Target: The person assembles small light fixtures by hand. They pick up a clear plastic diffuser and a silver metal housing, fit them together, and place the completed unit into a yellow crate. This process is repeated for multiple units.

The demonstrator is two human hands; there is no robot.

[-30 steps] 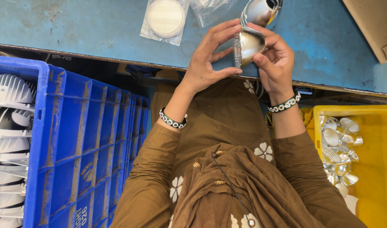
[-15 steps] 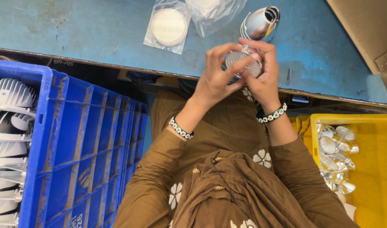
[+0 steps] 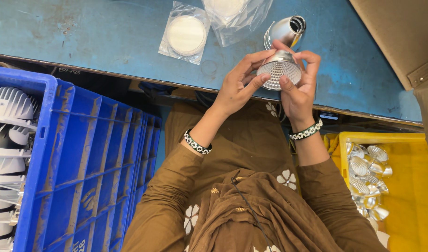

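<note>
Workbench (image 3: 83, 42) ahead bears two bagged discs (image 3: 186, 33); crate of housings (image 3: 10, 154) left, bin of reflectors (image 3: 368, 182) right.

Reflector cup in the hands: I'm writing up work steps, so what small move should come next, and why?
Probably lower the reflector toward the silver housing lying on the blue table just beyond it. Both the left hand and right hand hold the cup by its rim, faceted opening facing the camera, so it looks checked and ready to seat.

We sit at a worn blue surface (image 3: 83, 37) under even light, a blue crate (image 3: 92, 168) on our left, a yellow bin (image 3: 414, 186) on our right, a tan panel (image 3: 400, 32) beyond.
</note>
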